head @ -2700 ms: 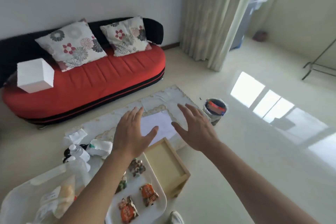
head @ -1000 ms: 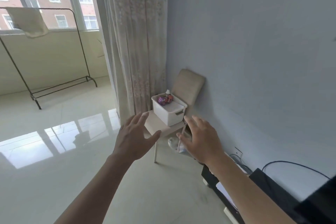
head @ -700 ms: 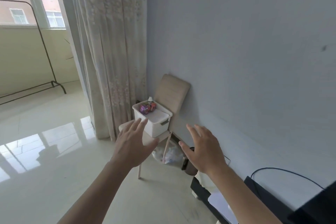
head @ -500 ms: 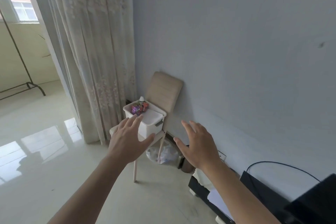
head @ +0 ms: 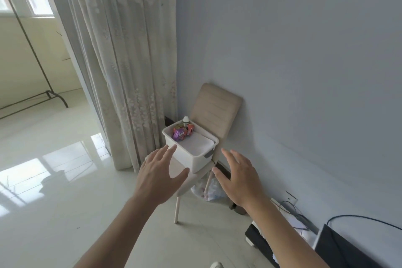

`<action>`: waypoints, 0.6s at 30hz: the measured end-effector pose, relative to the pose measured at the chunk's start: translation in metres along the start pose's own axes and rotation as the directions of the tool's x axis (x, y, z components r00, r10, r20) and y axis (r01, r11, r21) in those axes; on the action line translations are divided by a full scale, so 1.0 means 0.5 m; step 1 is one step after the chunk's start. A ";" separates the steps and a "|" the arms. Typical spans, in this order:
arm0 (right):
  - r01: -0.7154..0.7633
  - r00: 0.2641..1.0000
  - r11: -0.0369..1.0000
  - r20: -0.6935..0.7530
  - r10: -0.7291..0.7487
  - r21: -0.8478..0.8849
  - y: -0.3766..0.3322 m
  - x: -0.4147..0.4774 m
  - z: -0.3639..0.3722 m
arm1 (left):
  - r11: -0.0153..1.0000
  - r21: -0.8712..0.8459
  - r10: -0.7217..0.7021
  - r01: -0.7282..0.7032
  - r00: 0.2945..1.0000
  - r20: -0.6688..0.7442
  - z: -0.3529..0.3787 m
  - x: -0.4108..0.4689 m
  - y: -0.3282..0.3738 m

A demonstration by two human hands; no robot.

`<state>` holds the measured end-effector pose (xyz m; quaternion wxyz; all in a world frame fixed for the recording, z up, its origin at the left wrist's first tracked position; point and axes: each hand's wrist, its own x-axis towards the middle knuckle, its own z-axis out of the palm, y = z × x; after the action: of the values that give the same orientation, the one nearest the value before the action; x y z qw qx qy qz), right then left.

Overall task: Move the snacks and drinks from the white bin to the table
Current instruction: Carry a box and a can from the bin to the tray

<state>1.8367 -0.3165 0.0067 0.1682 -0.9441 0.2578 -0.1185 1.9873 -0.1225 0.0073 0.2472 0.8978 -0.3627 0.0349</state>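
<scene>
Glossy pale floor (head: pixel 54 191) all round, grey-blue wall (head: pixel 293 50) at one o'clock, flowered curtain (head: pixel 128 61) at eleven. Against that wall, dead ahead at twelve, a beige chair (head: pixel 217 113) bearing the white bin (head: pixel 189 159) on its seat. Packed into the bin's far-left end: a purple packet (head: pixel 178 135), an orange-red packet (head: pixel 189 132) beside it, and a white-capped bottle (head: pixel 185 119) standing behind both. Nearer end showing only bare white bottom. Table nowhere in view.

Both raised palm-down ahead of the body: left hand (head: pixel 159 177) and right hand (head: pixel 238 178), fingers spread and nearly straight, holding nothing, set well apart with the bin's near corner showing between them.

Bin's long axis running from ten o'clock, the snack end, to four o'clock, the end with the grey handle (head: pixel 209 154). Left fingertips overlapping the long side wall in the picture; right fingertips just off the handle end. True gap in depth impossible to tell, though probably some reach to go. Snacks at twelve from the left hand, eleven from the right, so left judged the nearer for a single pick. Crumpled plastic bag (head: pixel 206 187) under the chair, at six o'clock of the bin, clear of either reach.
</scene>
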 end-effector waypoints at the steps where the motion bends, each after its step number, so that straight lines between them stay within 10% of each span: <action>1: 0.005 1.000 1.000 0.002 -0.005 0.014 0.003 0.026 0.014 | 1.000 0.007 -0.004 0.004 1.000 0.005 0.007 0.015 -0.010; 18: 0.183 0.982 0.981 0.032 -0.185 0.066 0.103 0.606 0.092 | 0.989 0.107 -0.101 0.105 0.994 -0.043 0.130 0.499 -0.055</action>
<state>2.0823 -0.5062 -0.0132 0.1908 -0.9602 0.1622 -0.1237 2.1814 -0.2943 -0.0007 0.2061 0.9266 -0.3088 0.0589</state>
